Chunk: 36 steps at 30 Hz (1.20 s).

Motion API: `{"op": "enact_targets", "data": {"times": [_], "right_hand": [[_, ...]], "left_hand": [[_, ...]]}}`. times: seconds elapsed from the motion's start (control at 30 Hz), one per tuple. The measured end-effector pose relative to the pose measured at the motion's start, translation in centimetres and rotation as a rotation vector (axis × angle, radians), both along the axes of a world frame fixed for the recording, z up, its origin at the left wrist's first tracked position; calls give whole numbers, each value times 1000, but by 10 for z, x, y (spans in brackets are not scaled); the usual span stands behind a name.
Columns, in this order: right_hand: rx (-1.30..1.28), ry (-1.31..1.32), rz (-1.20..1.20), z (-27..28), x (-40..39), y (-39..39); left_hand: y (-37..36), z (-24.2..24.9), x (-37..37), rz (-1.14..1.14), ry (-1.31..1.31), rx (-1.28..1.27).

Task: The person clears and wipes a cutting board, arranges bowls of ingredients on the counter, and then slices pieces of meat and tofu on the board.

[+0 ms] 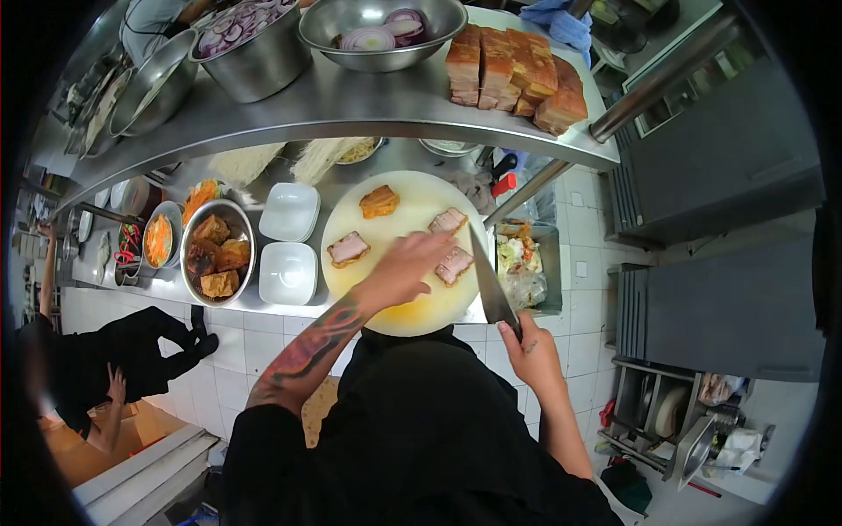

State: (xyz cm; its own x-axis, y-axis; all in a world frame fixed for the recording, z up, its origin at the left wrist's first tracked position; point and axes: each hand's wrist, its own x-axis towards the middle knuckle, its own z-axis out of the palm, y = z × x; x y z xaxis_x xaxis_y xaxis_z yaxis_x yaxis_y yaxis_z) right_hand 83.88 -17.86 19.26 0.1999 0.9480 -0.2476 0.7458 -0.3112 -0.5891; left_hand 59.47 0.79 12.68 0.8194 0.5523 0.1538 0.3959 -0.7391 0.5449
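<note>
My right hand (532, 352) is wrapped around the handle of a large kitchen knife (493, 294), its blade pointing away along the right edge of a round white cutting board (412, 195). Over the board, my left hand (408, 266) has its fingers stretched toward the right, thumb apart. Its fingertips are right at a piece of roast pork (449, 220), and another pork piece (453, 266) lies just below the fingers. A third pork piece (348, 250) sits at the board's left, and a browned chunk (379, 202) near its far side.
Two white square bowls (288, 273) and a steel bowl of browned chunks (217, 256) stand left. Pork belly slabs (513, 77) and a steel bowl of sliced onion (386, 37) rest on the shelf (386, 110). A scrap bin (551, 267) is right. Another person (105, 355) stands at left.
</note>
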Motion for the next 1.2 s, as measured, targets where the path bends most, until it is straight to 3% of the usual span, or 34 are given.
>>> {"op": "enact_targets", "data": {"times": [0.03, 0.1, 0.13, 0.2, 0.37, 0.47, 0.57, 0.67, 0.73, 0.87, 0.97, 1.07, 1.2], "right_hand": [[0, 5, -1, -5, -4, 2], [49, -62, 153, -16, -15, 7], [37, -74, 223, -15, -23, 13], [24, -119, 268, -28, -39, 24], [-95, -180, 348, -39, -51, 40], [-30, -211, 367, -39, -43, 44], [77, -239, 420, -27, -49, 38], [53, -224, 481, 0, -60, 29], [-8, -258, 521, 9, -66, 24], [-134, -310, 570, 31, -75, 25], [-153, -335, 598, 21, -82, 38], [-132, -306, 521, -44, -109, 77], [-59, -293, 544, -24, -115, 97]], "left_hand": [[-3, 3, -19, 150, -26, -24], [-4, -1, -65, 398, -47, 189], [-2, -11, -85, 393, -45, 189], [-3, -39, -112, 628, 82, 54], [-31, -49, -88, 476, -213, 93], [-64, -51, -62, 405, -217, 31], [-78, -46, -56, 492, -134, 54], [-78, -39, -63, 487, -287, 71], [-72, -43, -68, 251, -306, 12], [-69, -47, -66, 259, -326, -13], [-68, -53, -68, 254, -335, 4], [-69, -58, -67, 278, -354, 9], [-71, -52, -71, 294, -404, -19]]}}
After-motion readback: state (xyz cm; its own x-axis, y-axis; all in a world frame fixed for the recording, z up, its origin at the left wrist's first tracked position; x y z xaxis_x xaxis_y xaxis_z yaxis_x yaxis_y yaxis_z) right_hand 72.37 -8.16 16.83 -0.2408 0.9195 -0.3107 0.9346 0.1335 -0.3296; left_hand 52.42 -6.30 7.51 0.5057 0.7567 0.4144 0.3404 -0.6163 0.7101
